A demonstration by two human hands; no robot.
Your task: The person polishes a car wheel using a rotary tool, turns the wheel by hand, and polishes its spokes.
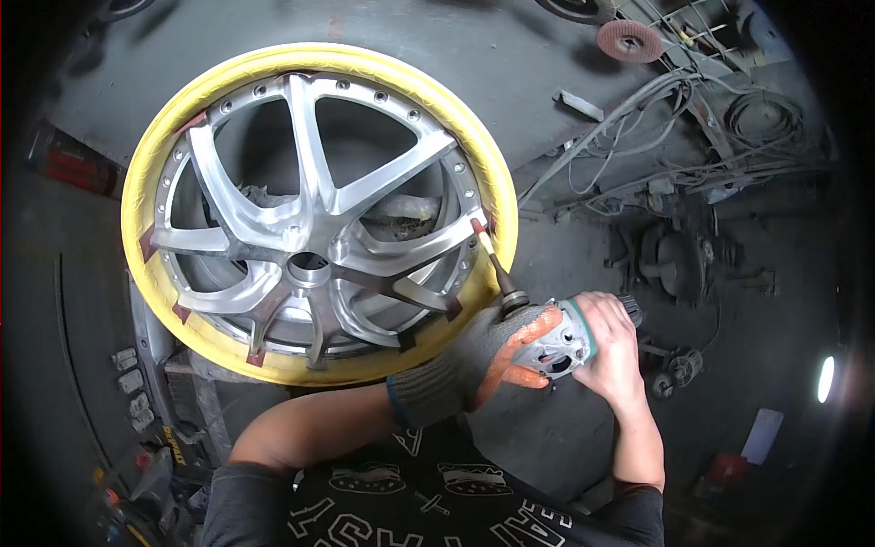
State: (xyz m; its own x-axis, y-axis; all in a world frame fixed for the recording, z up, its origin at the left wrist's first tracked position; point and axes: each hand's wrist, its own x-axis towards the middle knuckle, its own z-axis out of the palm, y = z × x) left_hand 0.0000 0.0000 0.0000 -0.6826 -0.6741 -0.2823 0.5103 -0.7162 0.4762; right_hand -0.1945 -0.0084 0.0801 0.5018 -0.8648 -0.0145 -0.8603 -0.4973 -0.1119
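A bare-metal alloy wheel [314, 173] stands tilted in front of me, its outer rim wrapped in yellow covering [510, 182]. Dark red tape pieces [257, 356] sit at several spoke ends. My left hand [515, 351], in a grey glove with orange-coated fingers, is closed round the front of a die grinder [558, 342]. My bare right hand [609, 342] is wrapped around its rear body. The grinder's slim shaft ends in a narrow red-and-pale tip [481, 232] at the right-hand spoke end. Whether the tip touches the metal, I cannot tell.
Tangled cables and hoses [674, 100] lie at upper right, near a reddish abrasive disc [630, 41]. A dusty machine [674, 260] stands at right. A red cylinder [73, 166] is at far left. Small blocks [132, 381] and tools are at lower left.
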